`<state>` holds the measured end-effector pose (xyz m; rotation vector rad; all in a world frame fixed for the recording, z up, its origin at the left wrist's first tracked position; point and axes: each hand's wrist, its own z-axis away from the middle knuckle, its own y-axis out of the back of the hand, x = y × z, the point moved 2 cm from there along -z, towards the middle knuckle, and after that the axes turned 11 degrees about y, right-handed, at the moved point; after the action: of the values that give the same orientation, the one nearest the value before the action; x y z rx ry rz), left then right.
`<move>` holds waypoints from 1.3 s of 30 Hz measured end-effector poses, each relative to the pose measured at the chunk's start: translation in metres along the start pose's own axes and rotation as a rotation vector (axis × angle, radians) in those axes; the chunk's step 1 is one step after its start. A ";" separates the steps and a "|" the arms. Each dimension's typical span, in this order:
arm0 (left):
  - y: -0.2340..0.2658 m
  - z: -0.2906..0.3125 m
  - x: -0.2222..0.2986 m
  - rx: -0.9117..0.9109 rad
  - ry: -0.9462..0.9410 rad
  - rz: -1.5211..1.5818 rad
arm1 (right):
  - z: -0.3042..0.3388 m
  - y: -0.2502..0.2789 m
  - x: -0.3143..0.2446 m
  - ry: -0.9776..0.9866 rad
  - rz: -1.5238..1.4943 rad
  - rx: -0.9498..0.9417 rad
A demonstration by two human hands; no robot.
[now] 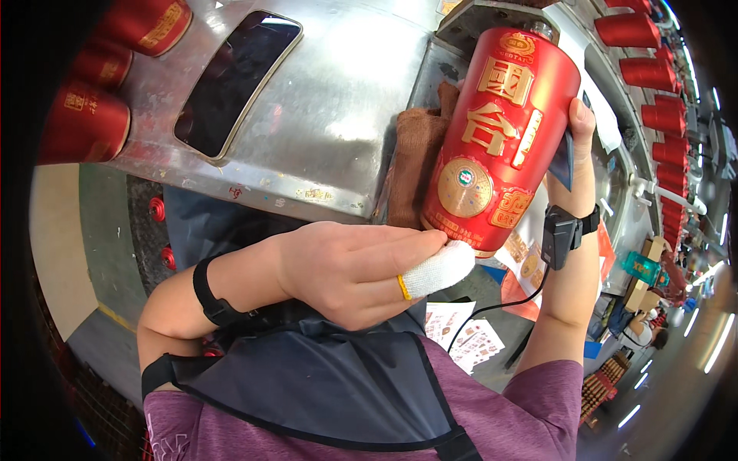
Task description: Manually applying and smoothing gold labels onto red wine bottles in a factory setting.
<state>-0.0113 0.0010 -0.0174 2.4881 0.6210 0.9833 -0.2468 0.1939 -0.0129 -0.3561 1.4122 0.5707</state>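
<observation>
A large red bottle (pixel 500 146) with raised gold characters and a round gold emblem lies tilted in front of me, its neck end pointing away. My right hand (pixel 580 134) grips it from the right side; only the thumb side shows and the other fingers are behind the bottle. At its lower end, my left hand (pixel 361 269) has its fingers bent and pressed together against the base. A white finger cover (pixel 438 270) with a yellow edge is on one of the left fingers. The left thumb is hidden. Beside the bottle lies a brown cloth (pixel 415 161).
A dark smartphone (pixel 238 84) lies on the metal table (pixel 346 84). Several red bottles (pixel 88 123) stand at the far left, and more red containers (pixel 665 119) line the right side. Printed sheets (pixel 465 334) lie below the bottle. A black cable (pixel 496 307) hangs from my right wrist device.
</observation>
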 end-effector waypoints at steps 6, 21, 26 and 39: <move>-0.005 0.001 -0.006 0.038 -0.120 -0.040 | -0.021 -0.014 0.027 -0.005 -0.411 -0.324; -0.003 0.012 -0.012 0.071 -0.036 -0.053 | -0.021 -0.050 0.022 0.038 -0.801 -0.524; 0.002 0.010 -0.011 0.005 0.002 -0.040 | -0.024 -0.044 0.011 0.085 -0.440 -0.464; -0.007 -0.004 0.002 0.075 0.024 0.007 | 0.017 -0.036 -0.033 0.028 0.019 0.128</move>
<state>-0.0148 0.0084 -0.0172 2.5489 0.6689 1.0118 -0.2146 0.1681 0.0187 -0.2491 1.4730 0.4895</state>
